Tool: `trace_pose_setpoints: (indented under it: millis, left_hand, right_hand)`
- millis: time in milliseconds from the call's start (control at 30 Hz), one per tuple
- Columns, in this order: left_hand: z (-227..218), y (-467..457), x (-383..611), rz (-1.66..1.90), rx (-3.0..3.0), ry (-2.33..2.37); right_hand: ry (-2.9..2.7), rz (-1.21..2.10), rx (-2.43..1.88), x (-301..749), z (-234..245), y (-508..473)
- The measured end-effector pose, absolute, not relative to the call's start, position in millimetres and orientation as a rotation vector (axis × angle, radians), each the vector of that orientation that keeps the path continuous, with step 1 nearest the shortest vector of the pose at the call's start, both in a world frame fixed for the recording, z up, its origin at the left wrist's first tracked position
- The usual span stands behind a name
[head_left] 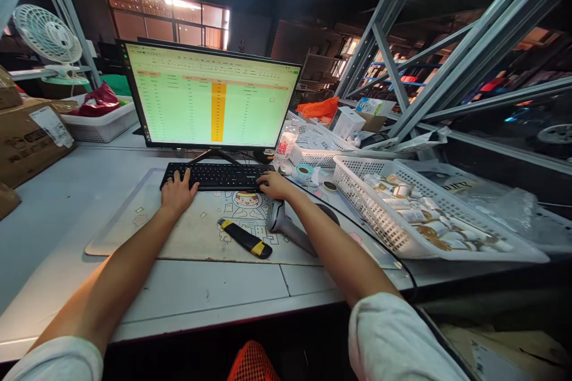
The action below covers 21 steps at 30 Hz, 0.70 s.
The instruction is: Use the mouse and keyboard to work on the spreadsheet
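A black keyboard (218, 177) lies at the back of the desk mat (187, 232), below a monitor (179, 101) that shows a spreadsheet with one orange column. My left hand (177, 190) rests on the keyboard's left end, fingers spread over the keys. At the right end, my right hand (273, 184) has its fingers on the keys, partly curled, holding nothing. Between my forearms a black and yellow utility knife (245, 238) lies on the mat. A grey barcode scanner (290, 229) lies partly under my right forearm.
To the right stands a white basket (370, 208) of small jars, with plastic bags behind it. A tape roll (304, 172) and a bottle (286, 143) sit beside the monitor. Cardboard boxes (31, 137), a white basket (102, 122) and a fan (47, 34) are at the left.
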<state>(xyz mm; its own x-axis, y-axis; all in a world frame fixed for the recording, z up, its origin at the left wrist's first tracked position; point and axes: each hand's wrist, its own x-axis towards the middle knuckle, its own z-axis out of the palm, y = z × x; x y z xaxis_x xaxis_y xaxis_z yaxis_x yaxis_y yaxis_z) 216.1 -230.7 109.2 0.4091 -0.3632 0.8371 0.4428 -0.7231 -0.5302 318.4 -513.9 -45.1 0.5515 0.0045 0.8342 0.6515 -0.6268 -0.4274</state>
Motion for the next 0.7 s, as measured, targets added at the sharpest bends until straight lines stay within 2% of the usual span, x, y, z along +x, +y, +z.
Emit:
trace_pose_setpoints:
  millis: [167, 300, 400, 533, 700]
  left_hand:
    - [110, -229, 218, -1.403, -1.913, -0.049]
    - [111, -228, 220, -1.410, -1.909, -0.042]
    - [110, -228, 220, -1.391, -1.921, -0.048]
    - [109, -227, 220, -1.430, -1.921, -0.055]
    - [111, -226, 223, -1.457, -1.880, -0.063]
  right_hand:
    - [-0.497, -0.949, -2.198, 318, -31, -500]
    - [-0.438, -1.089, -2.116, 308, -46, -516]
    - [-0.321, -1.229, -1.981, 308, -88, -540]
    - [-0.074, -1.239, -1.869, 328, -176, -564]
    - [-0.085, -1.355, -1.629, 362, -258, -556]
